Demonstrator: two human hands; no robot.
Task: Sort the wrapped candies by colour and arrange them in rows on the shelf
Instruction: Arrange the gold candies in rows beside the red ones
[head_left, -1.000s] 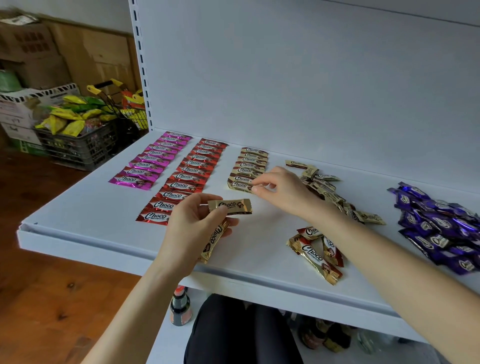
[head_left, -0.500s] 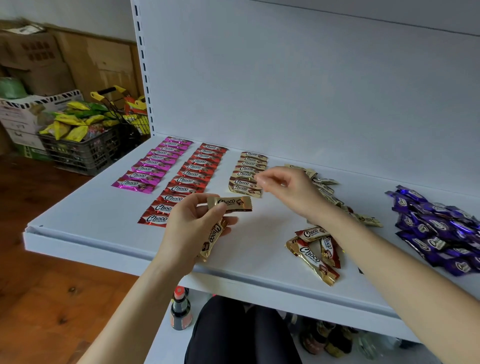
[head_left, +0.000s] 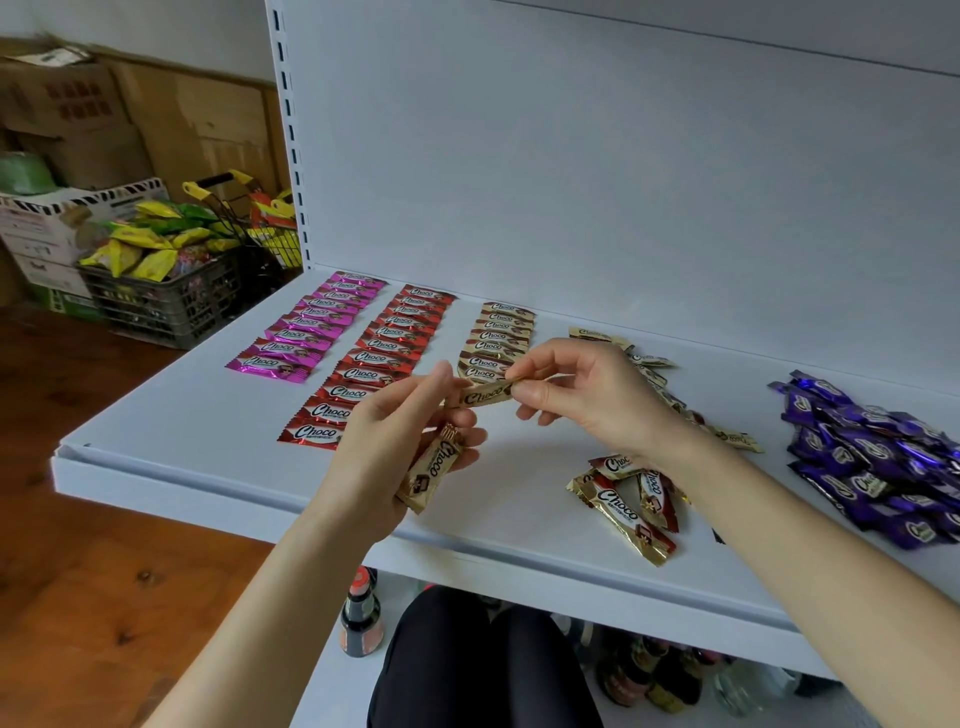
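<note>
On the white shelf (head_left: 171, 457) lie three rows of wrapped candies: pink (head_left: 306, 332), red (head_left: 379, 358) and beige (head_left: 496, 338). My left hand (head_left: 395, 447) holds two beige candies: one (head_left: 431, 467) lies in the palm, the other (head_left: 485, 394) sticks out above the shelf. My right hand (head_left: 587, 389) pinches the right end of that upper candy. Loose beige candies (head_left: 649, 364) lie behind my right hand. Gold-and-red candies (head_left: 628, 504) sit near the front edge. A purple pile (head_left: 872, 457) fills the right side.
A grey crate (head_left: 171, 296) of yellow and green packets stands on the floor to the left, with cardboard boxes (head_left: 67, 114) behind it. Bottles (head_left: 361, 613) stand on the lower shelf. My dark-clothed knees (head_left: 483, 665) are under the shelf edge.
My right hand has drawn back from the front of the beige row and taken hold of the upper beige candy in my left hand. The left hand rose slightly.
</note>
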